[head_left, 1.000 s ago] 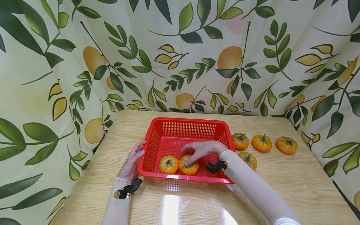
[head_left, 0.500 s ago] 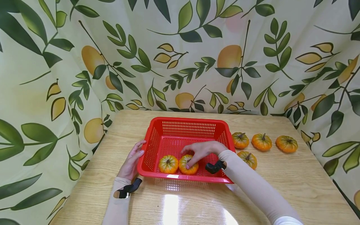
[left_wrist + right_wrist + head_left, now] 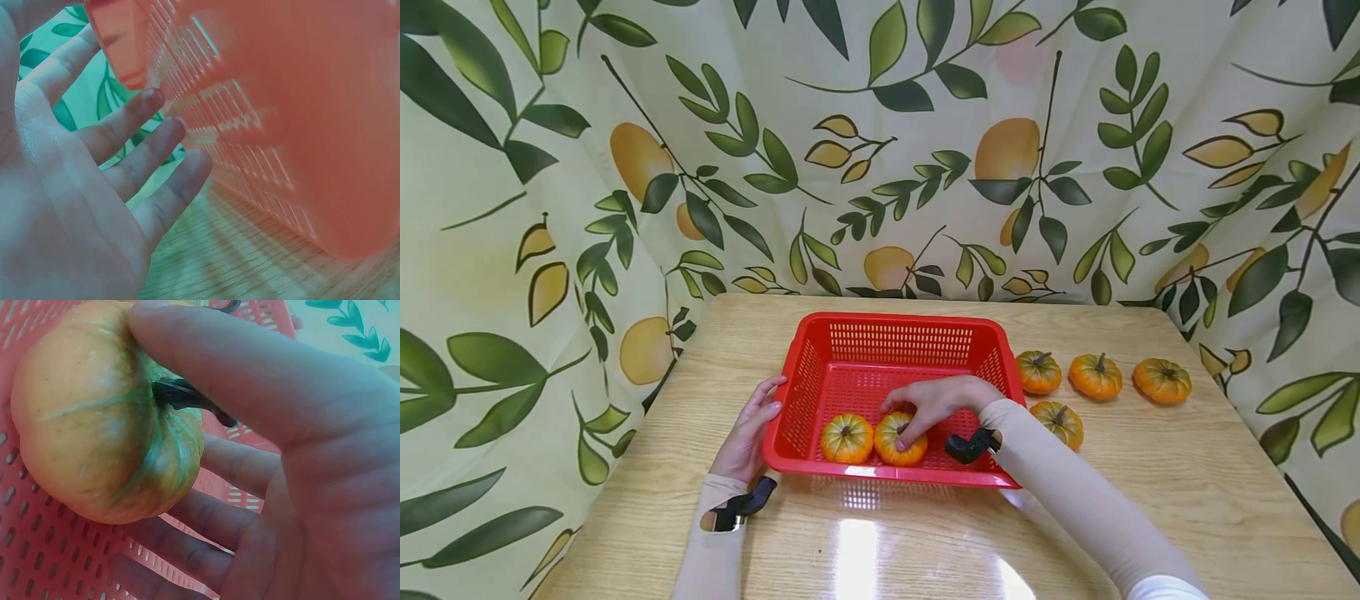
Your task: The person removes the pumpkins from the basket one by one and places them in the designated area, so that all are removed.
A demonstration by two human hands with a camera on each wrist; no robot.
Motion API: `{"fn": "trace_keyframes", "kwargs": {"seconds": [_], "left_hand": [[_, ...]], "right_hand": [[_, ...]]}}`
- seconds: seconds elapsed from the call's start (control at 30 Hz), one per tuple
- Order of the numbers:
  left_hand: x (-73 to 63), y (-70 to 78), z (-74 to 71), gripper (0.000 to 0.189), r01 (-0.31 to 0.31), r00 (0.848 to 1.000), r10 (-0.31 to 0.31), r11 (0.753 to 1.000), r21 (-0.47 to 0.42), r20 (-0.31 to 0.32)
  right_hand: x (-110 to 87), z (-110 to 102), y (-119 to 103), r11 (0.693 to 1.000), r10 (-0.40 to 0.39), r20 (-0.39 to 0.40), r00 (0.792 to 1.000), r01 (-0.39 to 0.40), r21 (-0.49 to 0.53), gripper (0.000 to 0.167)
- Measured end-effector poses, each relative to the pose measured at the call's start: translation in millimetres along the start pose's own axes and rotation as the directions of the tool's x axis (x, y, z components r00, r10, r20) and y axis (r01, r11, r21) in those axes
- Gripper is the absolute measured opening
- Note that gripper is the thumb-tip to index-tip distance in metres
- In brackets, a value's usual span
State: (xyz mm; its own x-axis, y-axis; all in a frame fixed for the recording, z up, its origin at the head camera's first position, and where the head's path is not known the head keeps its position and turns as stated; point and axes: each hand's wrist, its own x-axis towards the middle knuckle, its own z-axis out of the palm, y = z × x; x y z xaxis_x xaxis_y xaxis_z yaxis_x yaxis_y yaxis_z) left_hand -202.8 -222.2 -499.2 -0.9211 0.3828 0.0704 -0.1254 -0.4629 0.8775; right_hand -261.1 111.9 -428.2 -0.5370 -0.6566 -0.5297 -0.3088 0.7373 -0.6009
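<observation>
A red plastic basket (image 3: 940, 477) with slotted walls stands on the table. Inside, near its front wall, sit two small orange pumpkins side by side. My right hand (image 3: 942, 398) reaches in and grips the right-hand pumpkin (image 3: 888, 437), the thumb over its top by the dark stem and the fingers around its far side. The right wrist view shows this pumpkin (image 3: 81, 431) close up, above the perforated basket floor. The other pumpkin (image 3: 847, 439) is untouched on the left. My left hand (image 3: 743, 437) is at the basket's left rim, its fingers (image 3: 178, 181) loosely extended along the outer wall.
Several more small pumpkins lie on the wooden table (image 3: 1187, 500) right of the basket: one at the near side (image 3: 1057, 423), one by the back corner (image 3: 1038, 372), then one (image 3: 1095, 377) and another (image 3: 1162, 382) farther right. A leaf-patterned curtain (image 3: 880, 150) hangs behind.
The right thumb has come in closer over the right-hand pumpkin's top. The whole scene shifts slightly left with the head; the basket, left hand and other pumpkins keep their places.
</observation>
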Motion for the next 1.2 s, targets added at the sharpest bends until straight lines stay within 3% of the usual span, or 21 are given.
{"fn": "trace_keyframes", "kwargs": {"seconds": [0.47,0.8,1.2], "left_hand": [[-0.4,1.5,0.8,0.036,0.005,1.0,-0.005,1.0,0.016,-0.006],[-0.5,1.8,0.5,0.037,0.02,1.0,-0.02,1.0,0.01,-0.012],[-0.7,1.5,0.2,0.037,0.012,1.0,-0.012,1.0,-0.006,-0.004]], "right_hand": [[-1.1,-0.5,-1.0,1.0,-0.009,-0.022,1.0,0.009,-0.003,0.057],[-0.1,1.5,-1.6,0.999,-0.022,0.053,0.998,0.019,0.043,0.065],[0.4,2.7,-2.8,1.0,-0.026,0.018,0.999,0.026,0.01,0.057]]}}
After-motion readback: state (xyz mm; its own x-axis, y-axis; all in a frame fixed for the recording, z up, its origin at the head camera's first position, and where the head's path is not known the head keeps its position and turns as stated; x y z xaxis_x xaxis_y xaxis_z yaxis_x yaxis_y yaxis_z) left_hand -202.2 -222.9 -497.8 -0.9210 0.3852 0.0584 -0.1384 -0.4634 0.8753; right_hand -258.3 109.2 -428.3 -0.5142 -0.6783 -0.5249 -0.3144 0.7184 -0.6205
